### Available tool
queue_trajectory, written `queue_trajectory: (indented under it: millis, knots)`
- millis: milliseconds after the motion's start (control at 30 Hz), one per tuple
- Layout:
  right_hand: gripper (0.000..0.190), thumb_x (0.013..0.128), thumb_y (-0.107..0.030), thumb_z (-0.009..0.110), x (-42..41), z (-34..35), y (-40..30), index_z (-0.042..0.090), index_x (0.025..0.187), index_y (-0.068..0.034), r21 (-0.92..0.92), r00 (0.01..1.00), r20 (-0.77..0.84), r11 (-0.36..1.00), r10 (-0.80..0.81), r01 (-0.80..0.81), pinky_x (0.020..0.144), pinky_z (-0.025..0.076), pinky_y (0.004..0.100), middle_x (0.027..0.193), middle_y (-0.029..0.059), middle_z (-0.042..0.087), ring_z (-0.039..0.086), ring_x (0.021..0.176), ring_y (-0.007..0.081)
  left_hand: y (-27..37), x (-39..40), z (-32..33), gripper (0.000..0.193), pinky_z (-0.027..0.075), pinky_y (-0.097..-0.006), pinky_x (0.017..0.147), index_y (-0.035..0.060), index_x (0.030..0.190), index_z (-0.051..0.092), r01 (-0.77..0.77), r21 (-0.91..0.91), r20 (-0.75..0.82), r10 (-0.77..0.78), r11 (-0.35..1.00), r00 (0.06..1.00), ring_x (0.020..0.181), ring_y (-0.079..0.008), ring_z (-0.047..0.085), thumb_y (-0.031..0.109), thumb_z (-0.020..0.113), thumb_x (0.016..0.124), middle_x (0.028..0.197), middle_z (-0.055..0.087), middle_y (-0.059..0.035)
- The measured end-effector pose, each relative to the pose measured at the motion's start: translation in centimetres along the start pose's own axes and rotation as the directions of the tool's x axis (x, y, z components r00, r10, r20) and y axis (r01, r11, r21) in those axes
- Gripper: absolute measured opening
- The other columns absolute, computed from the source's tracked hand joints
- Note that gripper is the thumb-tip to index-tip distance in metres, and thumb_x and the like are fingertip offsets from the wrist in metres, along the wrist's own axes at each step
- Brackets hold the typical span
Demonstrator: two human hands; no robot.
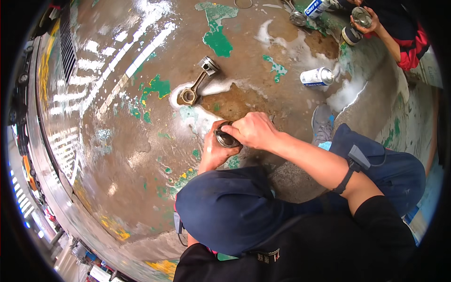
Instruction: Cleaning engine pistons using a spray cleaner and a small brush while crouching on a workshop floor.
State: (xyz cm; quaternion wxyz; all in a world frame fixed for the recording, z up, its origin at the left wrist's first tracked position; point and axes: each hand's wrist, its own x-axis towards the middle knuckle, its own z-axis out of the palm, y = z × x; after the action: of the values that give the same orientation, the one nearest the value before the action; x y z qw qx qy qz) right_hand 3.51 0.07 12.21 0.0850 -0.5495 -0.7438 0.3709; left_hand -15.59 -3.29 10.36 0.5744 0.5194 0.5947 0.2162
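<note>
Low over the wet floor, my left hand (215,149) is wrapped around a metal engine piston (226,139), its round end facing up. My right hand (256,130) has curled fingers, and its thumb presses on the piston's rim. Whether anything small sits inside that fist is hidden. Just beyond my hands, a second piston (210,66) lies on the floor, joined to its connecting rod (198,83). The rod's big end (187,95) points back towards me, at the edge of some white foam (202,121).
An aerosol can (317,77) lies on its side ahead of my shoe (321,123). At upper right a co-worker's hand (375,20) holds another piston (362,17). Near it are a Chief aerosol can (317,7) and another piston (297,18). A floor grate (67,46) runs along the left.
</note>
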Motion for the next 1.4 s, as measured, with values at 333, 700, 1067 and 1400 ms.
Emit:
queue_trajectory:
  millis: [333, 700, 1067, 1400]
  knots:
    - [0.066, 0.1, -0.062, 0.045, 0.6, -0.9, 2.4, 0.073, 0.066, -0.011, 0.003, 0.999, 0.034, 1.0, 0.02, -0.02, 0.064, 0.054, 0.0523, 0.064, 0.0178, 0.067, 0.068, 0.066, 0.0408, -0.8, 0.3, 0.4, 0.077, 0.055, -0.0352, 0.087, 0.0001, 0.122, 0.058, -0.024, -0.01, 0.012, 0.024, 1.0, 1.0, 0.093, -0.0204, 0.067, 0.017, 0.092, 0.054, 0.102, 0.07, -0.0114]
    - [0.058, 0.099, -0.056, 0.053, 0.8, 0.3, -0.7, 0.074, 0.066, -0.013, -0.051, 0.989, -0.055, 0.99, -0.136, 0.133, 0.054, 0.052, 0.0485, 0.058, 0.0175, 0.063, 0.065, 0.058, 0.0404, -0.8, -0.7, 0.9, 0.073, 0.055, -0.0338, 0.086, 0.001, 0.12, 0.061, 0.026, -0.098, 0.023, -0.024, 0.995, 0.999, 0.092, -0.0174, 0.066, 0.016, 0.091, 0.055, 0.101, 0.07, -0.0091]
    - [0.056, 0.098, -0.052, 0.057, 0.0, -0.3, 1.6, 0.068, 0.06, -0.011, -0.058, 0.985, -0.104, 0.99, -0.137, 0.131, 0.054, 0.051, 0.0493, 0.058, 0.0165, 0.063, 0.065, 0.059, 0.0393, -0.6, 0.0, 1.1, 0.072, 0.055, -0.0335, 0.085, 0.0025, 0.119, 0.059, -0.03, -0.046, -0.031, 0.028, 0.999, 0.999, 0.089, -0.0158, 0.065, 0.016, 0.091, 0.056, 0.099, 0.069, -0.0085]
    - [0.062, 0.099, -0.058, 0.051, -0.8, 0.0, 0.7, 0.07, 0.063, -0.012, -0.027, 0.992, -0.047, 0.993, -0.115, 0.113, 0.057, 0.053, 0.0489, 0.061, 0.0176, 0.064, 0.067, 0.061, 0.0395, -0.6, -0.3, 0.8, 0.071, 0.055, -0.0336, 0.085, 0.0017, 0.119, 0.059, -0.018, -0.241, -0.052, 0.006, 0.97, 0.999, 0.092, -0.0185, 0.066, 0.015, 0.09, 0.057, 0.101, 0.069, -0.0099]
